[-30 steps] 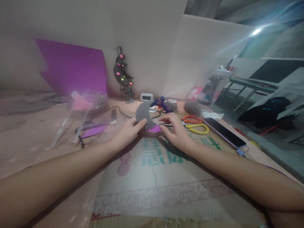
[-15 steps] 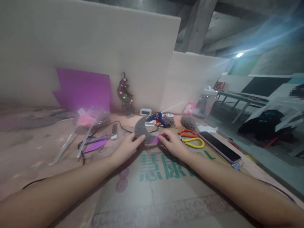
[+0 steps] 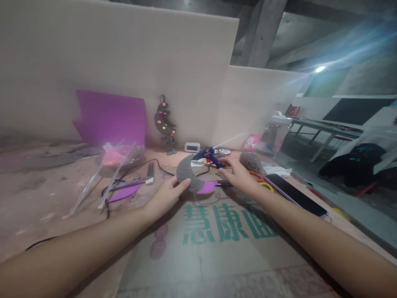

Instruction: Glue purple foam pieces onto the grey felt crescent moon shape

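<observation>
- Right hand [image 3: 236, 174] moved off the grey-yarn-wrapped purple crescent [image 3: 185, 172], thumb and fingers parted.
- Left hand [image 3: 170, 194] pinched the crescent.
- Blue glue gun [image 3: 211, 155] lay beside the right hand.

A purple sheet [image 3: 113, 118] leans against the pale panel [image 3: 124, 49] at the frame's left. Near the centre, a white clock [image 3: 192, 147] stands on the pink desk [image 3: 46, 186]. Right of centre lies a dark-screened phone [image 3: 294, 194]; above it in the frame stands a white-lidded bottle [image 3: 274, 134]. A lamp [image 3: 320, 69] shines upper right.
</observation>
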`<action>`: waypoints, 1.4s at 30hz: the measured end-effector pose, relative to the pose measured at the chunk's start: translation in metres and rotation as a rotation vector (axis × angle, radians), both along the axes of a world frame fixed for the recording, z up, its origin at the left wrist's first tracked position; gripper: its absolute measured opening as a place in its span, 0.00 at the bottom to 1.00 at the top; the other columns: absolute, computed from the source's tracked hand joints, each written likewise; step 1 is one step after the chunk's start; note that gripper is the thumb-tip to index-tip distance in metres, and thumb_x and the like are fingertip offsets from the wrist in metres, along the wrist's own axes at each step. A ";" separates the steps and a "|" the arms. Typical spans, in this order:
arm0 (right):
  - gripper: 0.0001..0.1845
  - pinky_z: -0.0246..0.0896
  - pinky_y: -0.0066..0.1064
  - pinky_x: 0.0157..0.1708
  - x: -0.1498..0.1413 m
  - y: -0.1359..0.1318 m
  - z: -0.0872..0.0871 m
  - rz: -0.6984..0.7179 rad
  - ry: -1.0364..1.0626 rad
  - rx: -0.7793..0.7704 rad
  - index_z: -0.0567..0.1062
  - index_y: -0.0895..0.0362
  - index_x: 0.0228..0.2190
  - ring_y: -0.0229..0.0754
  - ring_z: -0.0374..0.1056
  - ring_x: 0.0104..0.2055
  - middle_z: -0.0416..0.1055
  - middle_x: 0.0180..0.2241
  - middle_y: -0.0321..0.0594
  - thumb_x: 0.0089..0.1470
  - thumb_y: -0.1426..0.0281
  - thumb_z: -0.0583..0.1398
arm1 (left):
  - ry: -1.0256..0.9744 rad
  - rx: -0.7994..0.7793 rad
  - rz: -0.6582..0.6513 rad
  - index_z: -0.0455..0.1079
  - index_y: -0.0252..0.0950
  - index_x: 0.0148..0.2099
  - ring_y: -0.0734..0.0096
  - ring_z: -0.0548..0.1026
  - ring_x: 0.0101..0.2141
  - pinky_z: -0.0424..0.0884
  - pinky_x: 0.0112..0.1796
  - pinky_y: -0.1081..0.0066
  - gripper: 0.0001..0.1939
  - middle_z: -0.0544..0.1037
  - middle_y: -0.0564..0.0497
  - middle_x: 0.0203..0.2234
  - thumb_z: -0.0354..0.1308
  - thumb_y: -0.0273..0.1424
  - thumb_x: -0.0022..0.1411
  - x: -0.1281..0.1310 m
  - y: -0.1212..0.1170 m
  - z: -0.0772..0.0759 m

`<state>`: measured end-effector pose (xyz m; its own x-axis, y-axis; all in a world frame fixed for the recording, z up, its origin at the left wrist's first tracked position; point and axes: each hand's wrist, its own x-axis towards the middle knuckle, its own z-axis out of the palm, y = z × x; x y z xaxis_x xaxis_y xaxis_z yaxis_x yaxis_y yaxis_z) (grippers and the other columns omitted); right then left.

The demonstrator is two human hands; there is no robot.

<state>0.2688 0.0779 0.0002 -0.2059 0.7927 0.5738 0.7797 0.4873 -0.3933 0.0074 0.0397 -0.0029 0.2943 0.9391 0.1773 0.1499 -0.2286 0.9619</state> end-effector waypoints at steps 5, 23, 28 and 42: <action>0.26 0.62 0.39 0.50 -0.009 0.039 0.013 -0.083 0.023 -0.139 0.67 0.61 0.52 0.47 0.68 0.50 0.68 0.52 0.52 0.52 0.66 0.60 | -0.049 -0.043 -0.036 0.71 0.35 0.31 0.66 0.72 0.31 0.67 0.34 0.70 0.15 0.75 0.52 0.24 0.56 0.42 0.58 -0.001 0.002 -0.003; 0.16 0.63 0.33 0.39 -0.028 0.058 0.026 -0.259 -0.052 -0.188 0.77 0.58 0.37 0.51 0.73 0.40 0.78 0.36 0.46 0.52 0.61 0.59 | -0.101 0.025 -0.097 0.73 0.32 0.40 0.66 0.74 0.36 0.67 0.37 0.70 0.16 0.79 0.47 0.37 0.55 0.41 0.61 -0.001 0.011 -0.017; 0.20 0.65 0.35 0.41 -0.012 0.019 0.045 -0.222 0.021 -0.177 0.78 0.57 0.39 0.51 0.73 0.42 0.78 0.37 0.44 0.53 0.56 0.58 | -0.087 0.036 -0.069 0.70 0.33 0.35 0.71 0.70 0.27 0.62 0.29 0.73 0.15 0.75 0.52 0.27 0.54 0.42 0.61 -0.001 0.009 -0.015; 0.08 0.67 0.34 0.31 -0.029 -0.101 0.013 -0.066 0.027 -0.174 0.74 0.53 0.29 0.43 0.70 0.29 0.75 0.27 0.37 0.48 0.62 0.62 | -0.185 -0.094 0.012 0.67 0.33 0.30 0.75 0.68 0.25 0.61 0.28 0.74 0.15 0.72 0.54 0.22 0.55 0.42 0.58 -0.001 0.015 -0.015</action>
<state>0.2402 -0.0234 0.0137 -0.1364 0.8919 0.4311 0.7959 0.3578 -0.4885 0.0060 0.0545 -0.0182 0.2538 0.9572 0.1390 -0.0288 -0.1361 0.9903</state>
